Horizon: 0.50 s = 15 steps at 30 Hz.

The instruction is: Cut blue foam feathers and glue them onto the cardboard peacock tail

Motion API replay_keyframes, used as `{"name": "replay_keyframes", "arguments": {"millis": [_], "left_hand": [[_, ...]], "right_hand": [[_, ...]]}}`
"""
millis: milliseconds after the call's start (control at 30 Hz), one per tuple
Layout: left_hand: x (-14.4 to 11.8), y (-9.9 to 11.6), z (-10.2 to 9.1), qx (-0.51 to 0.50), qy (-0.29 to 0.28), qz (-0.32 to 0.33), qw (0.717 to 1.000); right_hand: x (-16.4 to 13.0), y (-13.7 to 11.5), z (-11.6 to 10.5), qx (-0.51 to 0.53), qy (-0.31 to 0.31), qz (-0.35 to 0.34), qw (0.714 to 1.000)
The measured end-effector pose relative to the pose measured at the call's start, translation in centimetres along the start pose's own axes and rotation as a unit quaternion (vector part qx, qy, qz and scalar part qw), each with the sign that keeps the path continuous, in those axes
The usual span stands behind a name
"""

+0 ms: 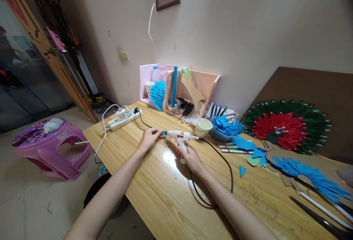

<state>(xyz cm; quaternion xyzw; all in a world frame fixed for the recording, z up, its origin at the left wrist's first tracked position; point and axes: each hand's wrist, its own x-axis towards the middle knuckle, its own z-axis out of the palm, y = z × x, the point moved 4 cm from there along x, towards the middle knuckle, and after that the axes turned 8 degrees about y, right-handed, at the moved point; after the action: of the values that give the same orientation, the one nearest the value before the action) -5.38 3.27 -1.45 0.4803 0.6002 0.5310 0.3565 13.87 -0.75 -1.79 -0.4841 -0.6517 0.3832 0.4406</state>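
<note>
My right hand (191, 158) grips the handle of a white hot glue gun (180, 137) on the wooden table (154, 188), nozzle pointing left. My left hand (150, 137) pinches a small blue paper piece (164, 133) right at the gun's nozzle. The gun's black cord (220, 159) loops across the table, running back to a white power strip (124, 120) at the far left edge.
A paper cup (203, 127) and a bowl of blue paper pieces (224, 128) stand just behind the gun. Markers (234, 149), blue cut-outs and a red-green paper fan (284, 126) lie to the right. Boxes stand against the wall. A purple stool (52, 146) sits left.
</note>
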Motion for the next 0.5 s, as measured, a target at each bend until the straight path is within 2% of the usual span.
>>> {"name": "replay_keyframes", "arguments": {"millis": [500], "left_hand": [[0.1, 0.4, -0.91, 0.003, 0.008, -0.013, 1.0]], "right_hand": [[-0.11, -0.06, 0.01, 0.006, 0.001, 0.006, 1.0]]}}
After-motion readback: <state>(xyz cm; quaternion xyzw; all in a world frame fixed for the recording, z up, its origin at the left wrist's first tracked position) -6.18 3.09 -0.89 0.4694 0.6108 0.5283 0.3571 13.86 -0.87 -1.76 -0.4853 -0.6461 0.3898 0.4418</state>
